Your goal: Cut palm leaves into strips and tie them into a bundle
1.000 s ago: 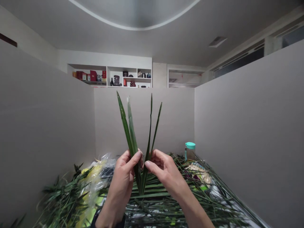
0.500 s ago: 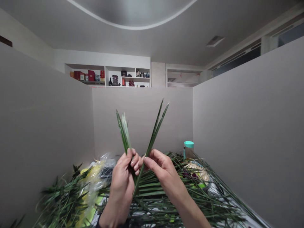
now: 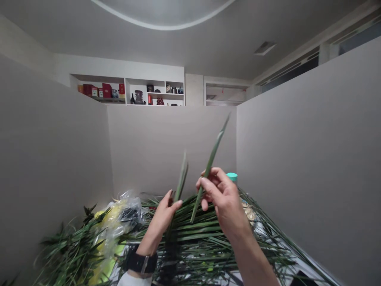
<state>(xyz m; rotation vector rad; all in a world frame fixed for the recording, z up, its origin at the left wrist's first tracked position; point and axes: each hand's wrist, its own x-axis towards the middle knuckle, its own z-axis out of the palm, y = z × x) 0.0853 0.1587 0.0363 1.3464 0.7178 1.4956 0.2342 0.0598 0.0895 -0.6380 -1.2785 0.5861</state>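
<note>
My right hand (image 3: 224,192), raised over the pile, pinches a long green leaf blade (image 3: 212,157) between thumb and fingers; its tip leans up to the right. Lower and to the left, my left hand (image 3: 165,212) is closed around a small bunch of leaf blades (image 3: 181,176), which stand upright and are slightly blurred. The two hands are apart. Beneath them a broad heap of long green leaves (image 3: 202,228) covers the table. A dark watch (image 3: 141,260) sits on my left wrist.
Crumpled clear plastic wrapping (image 3: 129,206) lies left of the heap, beside more leafy stems (image 3: 70,250). A turquoise-lidded container (image 3: 232,176) stands behind my right hand, with a pale woven item (image 3: 249,212) near it. Grey partitions (image 3: 172,135) enclose the table.
My right hand has moved up and right with its leaf, away from the left hand. The left hand's bunch has swung right and tilted. The camera view has shifted slightly.
</note>
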